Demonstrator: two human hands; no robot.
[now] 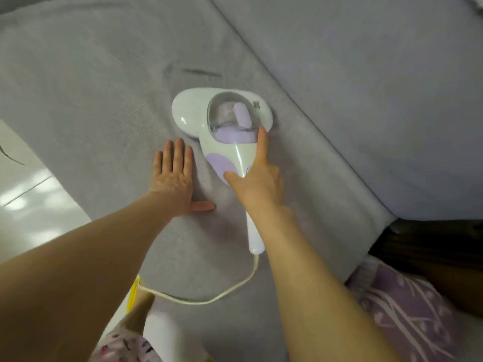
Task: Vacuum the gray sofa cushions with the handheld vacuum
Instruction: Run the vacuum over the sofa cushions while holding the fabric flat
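A white and lilac handheld vacuum (198, 113) lies flat on the gray sofa seat cushion (91, 95), its clear dust cup facing up. My right hand (257, 178) grips the vacuum's handle, thumb on the left side and forefinger stretched forward along the body to the dust cup. Flat on the cushion just left of the vacuum, my left hand (173, 176) presses the fabric with straight fingers and the thumb spread out to the right. A pale cord (235, 286) runs from the handle's end in a loop across the cushion toward me.
The gray back cushion (366, 87) rises to the right of a diagonal seam. A shiny white floor (28, 205) lies past the seat's left edge. A lilac patterned cloth (402, 314) and a dark wooden surface (431, 246) sit at the lower right.
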